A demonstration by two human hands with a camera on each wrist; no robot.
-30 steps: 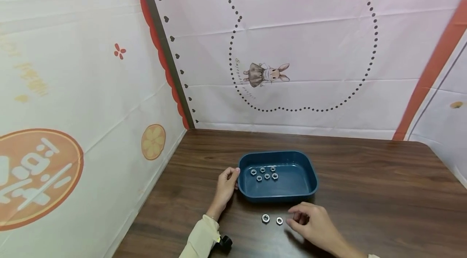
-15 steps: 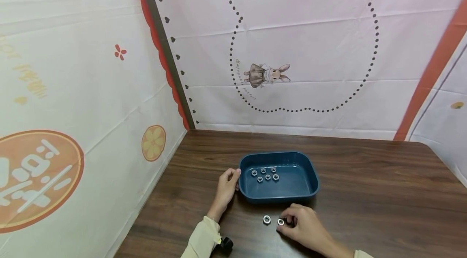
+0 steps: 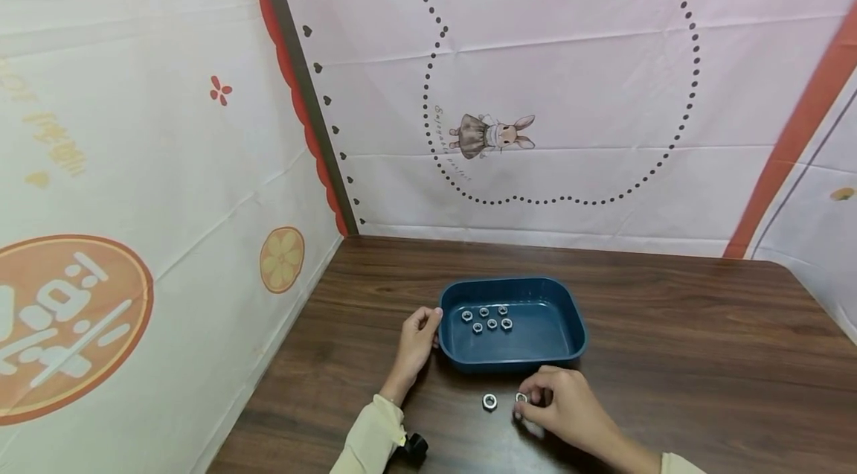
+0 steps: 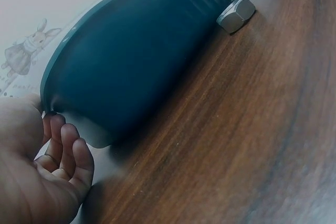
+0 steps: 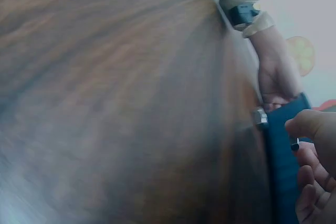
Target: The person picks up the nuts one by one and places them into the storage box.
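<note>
A dark blue rectangular tray [image 3: 556, 336] stands on the table, with several metal hex nuts [image 3: 492, 324] lying in its left half. My left hand [image 3: 415, 344] grips the tray's left rim between thumb and fingers, as the left wrist view [image 4: 47, 166] also shows. Just in front of the tray, my right hand [image 3: 565, 407] pinches a small hex nut [image 3: 521, 399] between thumb and fingertips; in the right wrist view that nut [image 5: 294, 144] shows dark between the fingers. One larger hex nut [image 3: 489, 402] lies on the table to the left of the right hand.
The brown wood-grain table [image 3: 683, 325] reaches back to printed cloth walls [image 3: 569, 87] behind and at both sides. A black camera [image 3: 415, 448] sits by the left wrist, under a pale yellow sleeve [image 3: 372, 429].
My right hand has moved left to the small nut, pinched it and shifted it slightly toward the tray. The left hand stays at the tray's rim.
</note>
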